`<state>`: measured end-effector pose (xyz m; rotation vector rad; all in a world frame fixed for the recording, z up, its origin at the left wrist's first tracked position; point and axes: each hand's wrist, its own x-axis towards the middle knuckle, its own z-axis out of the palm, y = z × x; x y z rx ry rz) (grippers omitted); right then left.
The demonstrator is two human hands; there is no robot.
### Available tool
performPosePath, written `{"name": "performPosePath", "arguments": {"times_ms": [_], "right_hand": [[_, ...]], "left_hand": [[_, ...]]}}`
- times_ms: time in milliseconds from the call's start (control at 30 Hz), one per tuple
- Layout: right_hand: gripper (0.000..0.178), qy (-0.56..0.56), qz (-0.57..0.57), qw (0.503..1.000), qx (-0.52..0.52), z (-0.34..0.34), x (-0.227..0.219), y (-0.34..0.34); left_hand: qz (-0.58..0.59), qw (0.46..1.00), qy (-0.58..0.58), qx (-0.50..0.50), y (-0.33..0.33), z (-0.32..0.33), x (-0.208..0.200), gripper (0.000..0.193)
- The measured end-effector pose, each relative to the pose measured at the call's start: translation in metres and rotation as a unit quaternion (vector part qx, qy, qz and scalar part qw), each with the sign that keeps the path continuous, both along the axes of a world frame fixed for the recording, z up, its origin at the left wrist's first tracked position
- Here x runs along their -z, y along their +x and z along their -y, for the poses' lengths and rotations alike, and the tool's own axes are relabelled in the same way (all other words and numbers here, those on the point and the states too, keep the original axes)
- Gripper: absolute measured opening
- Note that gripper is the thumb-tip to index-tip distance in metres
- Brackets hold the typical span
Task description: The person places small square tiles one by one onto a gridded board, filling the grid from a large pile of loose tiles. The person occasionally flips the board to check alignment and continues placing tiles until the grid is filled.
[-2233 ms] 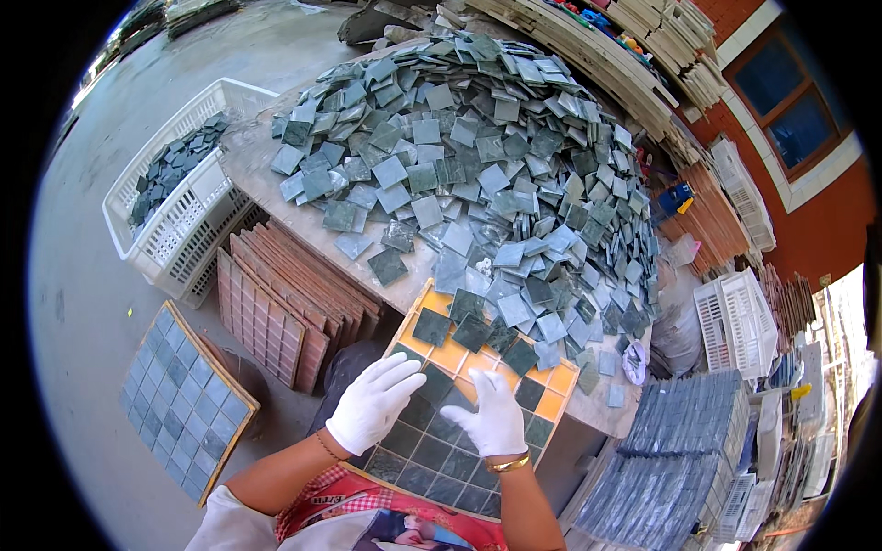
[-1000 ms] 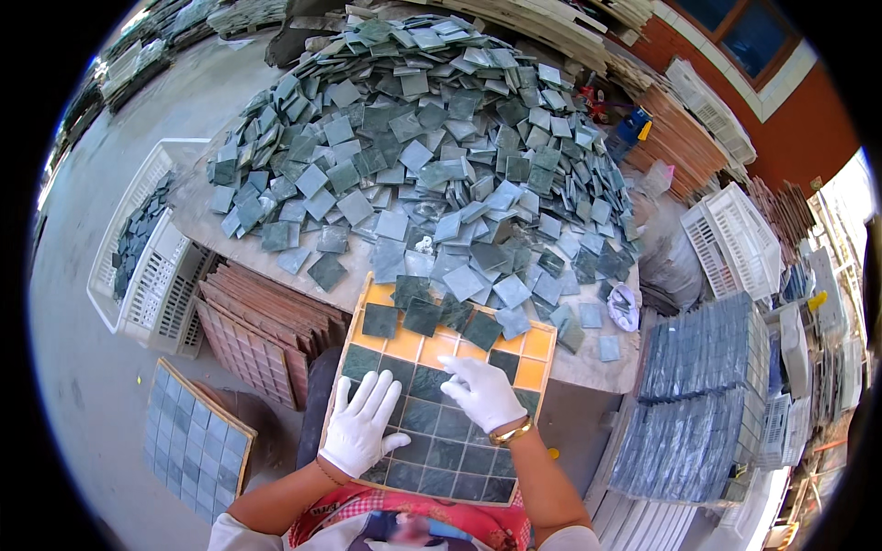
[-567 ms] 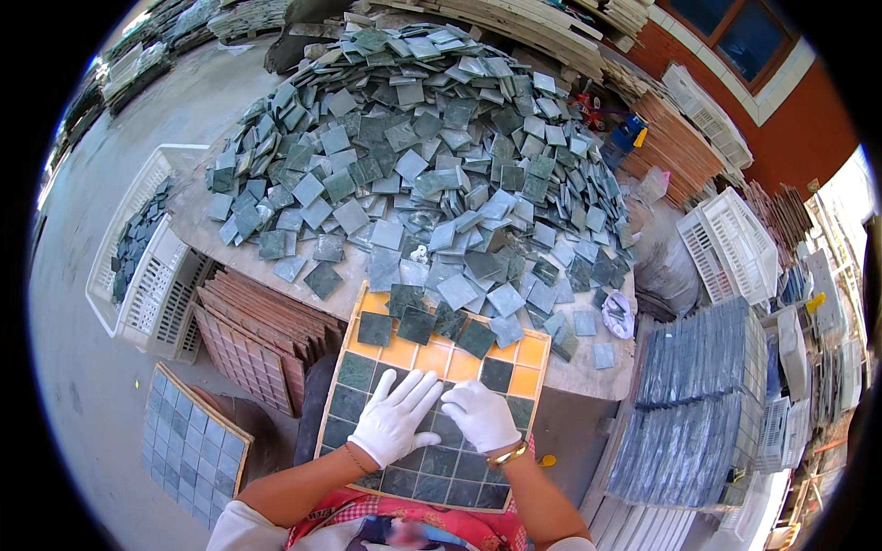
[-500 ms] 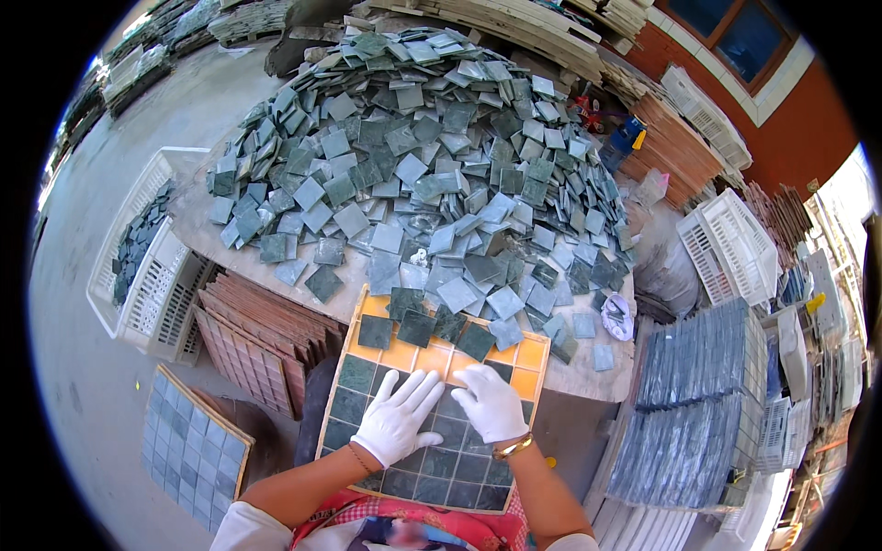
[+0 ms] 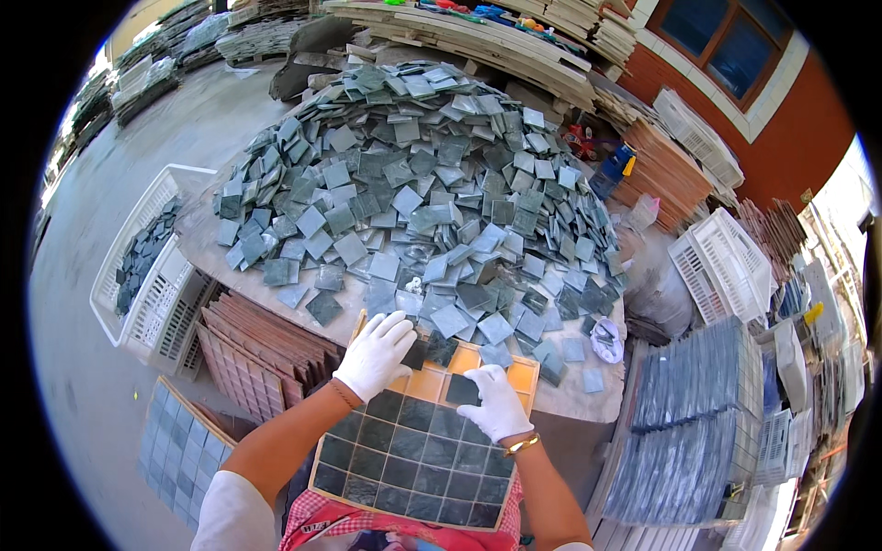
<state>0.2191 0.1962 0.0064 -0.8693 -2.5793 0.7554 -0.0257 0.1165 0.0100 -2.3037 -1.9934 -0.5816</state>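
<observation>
My gloved right hand [image 5: 498, 404] grips a dark green square stone tile [image 5: 461, 390] by its right side, over an orange grid tray [image 5: 432, 380]. At the tray's upper left, my gloved left hand [image 5: 377, 356] bends over another dark tile [image 5: 415, 354], which shows between thumb and fingers; the hand hides part of it. Rows of laid green tiles [image 5: 413, 446] fill the near part of the tray. Other loose tiles lie across its far edge, below a big heap of green stone tiles [image 5: 404, 184] on the table [image 5: 225, 266].
White plastic crates stand at the left [image 5: 152, 312] and right [image 5: 721, 262]. Reddish boards [image 5: 262, 344] lean under the table's left side. A finished tile panel [image 5: 184, 450] rests at lower left. Wrapped stacks of grey tiles [image 5: 684, 422] sit on the right. A crumpled white bundle [image 5: 606, 341] lies near the table's right edge.
My left hand has moved up and left from the laid tiles to the loose ones. My right hand has shifted slightly down and right and now has a tile. The view has tilted slightly.
</observation>
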Motion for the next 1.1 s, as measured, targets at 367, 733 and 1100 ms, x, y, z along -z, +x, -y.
{"name": "performPosePath", "arguments": {"times_ms": [367, 733, 1100], "right_hand": [[0.038, -0.061, 0.063, 0.989, -0.116, 0.023, 0.007, -0.025], [0.051, 0.252, -0.001, 0.964, 0.081, -0.041, -0.001, -0.064], [0.035, 0.153, 0.155, 0.972, 0.093, -0.064, -0.025, -0.097]], "left_hand": [[0.134, 0.988, 0.014, -0.075, 0.037, 0.055, -0.016, 0.062], [0.074, 0.988, 0.072, -0.11, 0.009, 0.01, -0.003, 0.066], [0.061, 0.983, 0.041, -0.165, 0.0, -0.016, 0.017, 0.061]]}}
